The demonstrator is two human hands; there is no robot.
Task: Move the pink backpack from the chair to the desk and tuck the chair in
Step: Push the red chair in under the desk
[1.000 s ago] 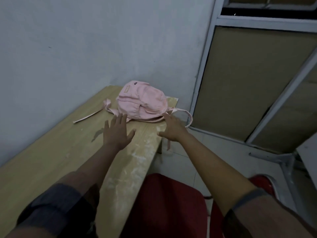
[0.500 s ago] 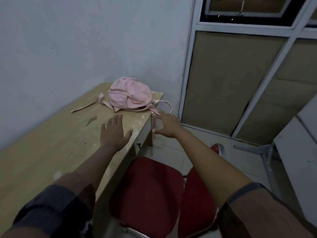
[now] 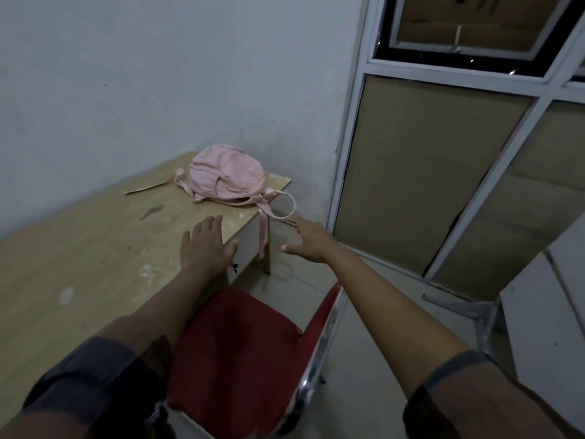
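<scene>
No text can be read anywhere; the small patch at the pink backpack's (image 3: pixel 226 177) eleven o'clock end is too blurred.

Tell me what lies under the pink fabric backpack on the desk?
The pink fabric backpack lies on the light wooden desk, at its far corner. One strap hangs over the edge. The desk surface directly beneath the bag is covered, so anything there cannot be seen.

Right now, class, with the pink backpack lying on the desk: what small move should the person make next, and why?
Probably lower both hands to the red chair and take hold of it. The pink backpack already rests on the desk, both the left hand and right hand are open and empty, and the chair's seat stands clear of the desk, not tucked in.
</scene>
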